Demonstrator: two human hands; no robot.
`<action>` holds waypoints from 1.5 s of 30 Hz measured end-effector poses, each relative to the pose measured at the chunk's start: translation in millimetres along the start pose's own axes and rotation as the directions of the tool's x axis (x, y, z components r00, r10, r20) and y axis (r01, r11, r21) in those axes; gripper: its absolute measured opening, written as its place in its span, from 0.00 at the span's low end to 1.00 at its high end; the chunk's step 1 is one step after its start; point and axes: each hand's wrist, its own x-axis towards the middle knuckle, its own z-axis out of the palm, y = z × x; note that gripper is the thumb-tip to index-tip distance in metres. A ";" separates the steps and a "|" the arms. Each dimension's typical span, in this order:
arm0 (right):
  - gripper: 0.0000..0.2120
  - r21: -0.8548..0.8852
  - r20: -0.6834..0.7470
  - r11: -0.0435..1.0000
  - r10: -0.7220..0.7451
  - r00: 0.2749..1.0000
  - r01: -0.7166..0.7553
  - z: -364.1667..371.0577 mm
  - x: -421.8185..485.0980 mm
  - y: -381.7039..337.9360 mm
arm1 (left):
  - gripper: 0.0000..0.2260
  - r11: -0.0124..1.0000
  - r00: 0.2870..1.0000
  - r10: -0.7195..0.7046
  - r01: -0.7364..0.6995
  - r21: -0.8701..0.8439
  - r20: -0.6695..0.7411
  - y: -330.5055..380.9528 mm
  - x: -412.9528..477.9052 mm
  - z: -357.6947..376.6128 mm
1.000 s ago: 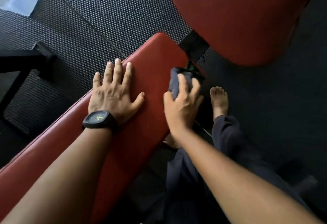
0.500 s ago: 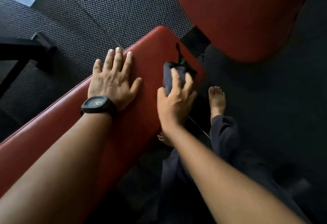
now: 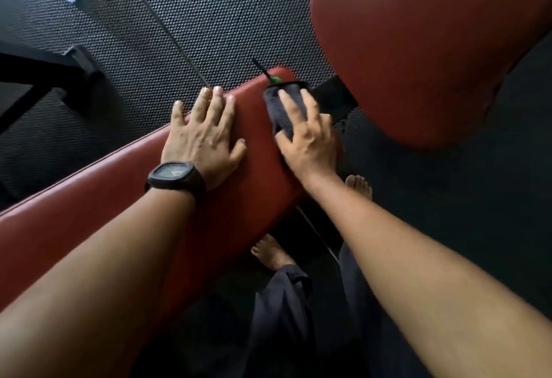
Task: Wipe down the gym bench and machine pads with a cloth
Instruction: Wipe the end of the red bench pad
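The dark cloth (image 3: 279,108) lies folded on the far end of the red bench pad (image 3: 119,198), just above the centre of the frame. The right hand (image 3: 307,141) covers its lower right part, fingers nearly straight and spread, pressing it flat onto the pad; the thumb lies along the cloth's lower left edge. The cloth's upper end reaches the pad's rounded end edge, where a small green tag (image 3: 274,80) and a thin dark cord stick out past it. The outer fingers of that hand hang over the pad's right edge

The left hand (image 3: 203,138), wearing a black watch (image 3: 176,174), rests palm down and flat just left of the cloth, holding nothing, its fingertips at the pad's upper left edge. A strip of bare pad separates the two hands

From the hands the pad runs long toward the lower left of the frame, partly under the left forearm. Beyond the cloth a black bracket (image 3: 334,100) sits near the pad's end, and a second red pad (image 3: 418,49) fills the upper right. Dark textured floor matting (image 3: 224,4) lies around, with a black frame (image 3: 35,70) at the upper left
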 end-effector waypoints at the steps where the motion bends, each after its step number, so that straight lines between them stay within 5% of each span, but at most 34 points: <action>1: 0.32 0.008 -0.017 0.997 0.082 0.996 -0.082 0.4 3.6 9.1 | 0.36 1.000 1.000 -0.007 0.007 -0.005 0.004 0.2 1.9 -0.3; 4: 0.32 0.137 -0.045 0.916 0.385 0.922 -0.376 0.3 0.5 26.9 | 0.36 0.999 1.000 0.027 -0.026 -0.047 0.011 12.0 13.0 -3.9; 7: 0.30 0.067 0.037 0.918 0.390 0.920 -0.392 -8.6 -1.4 26.0 | 0.33 0.996 0.997 0.074 -0.073 -0.051 0.025 34.0 26.1 0.5; 11: 0.27 -0.292 -0.083 0.956 -0.044 0.996 0.018 -45.3 16.6 32.7 | 0.36 0.997 0.999 0.042 -0.040 -0.067 0.023 60.5 55.3 4.5; 17: 0.19 -0.646 -0.186 0.675 -0.593 0.784 0.357 -92.0 76.6 52.0 | 0.40 0.994 0.994 0.108 -0.108 -0.014 0.019 65.1 90.9 16.1; 20: 0.17 -0.754 -0.046 0.534 -0.623 0.781 0.382 -110.6 128.8 53.9 | 0.40 0.994 0.995 0.104 -0.103 -0.030 0.010 67.8 91.8 18.4; 23: 0.24 -0.826 0.184 0.410 -0.451 0.873 0.386 -114.8 170.0 45.4 | 0.41 0.996 0.996 0.089 -0.089 -0.019 -0.010 68.8 94.1 20.9; 25: 0.25 -0.837 0.308 0.328 -0.378 0.873 0.437 -106.2 178.4 34.2 | 0.41 0.995 0.995 0.100 -0.100 -0.006 -0.010 68.9 94.5 21.5; 28: 0.25 -0.824 0.433 0.207 -0.369 0.822 0.527 -93.7 169.2 27.1 | 0.41 0.994 0.994 0.106 -0.106 -0.003 -0.024 68.5 94.7 23.2; 34: 0.27 -0.662 0.727 -0.096 -0.323 0.606 0.743 -95.5 104.2 68.2 | 0.41 0.994 0.993 0.108 -0.107 0.034 -0.043 69.4 95.8 25.3; 36: 0.28 -0.629 0.757 -0.065 -0.280 0.591 0.775 -121.1 88.0 76.9 | 0.41 0.993 0.993 0.113 -0.112 0.039 -0.038 69.9 94.2 23.1; 40: 0.23 -0.770 0.544 0.113 -0.397 0.739 0.628 -143.8 122.6 63.8 | 0.41 0.994 0.993 0.103 -0.100 0.046 -0.058 70.8 92.7 20.6; 45: 0.22 -0.775 0.503 0.195 -0.384 0.774 0.601 -104.7 178.0 28.4 | 0.41 0.992 0.992 0.101 -0.095 0.080 -0.079 71.0 94.7 24.3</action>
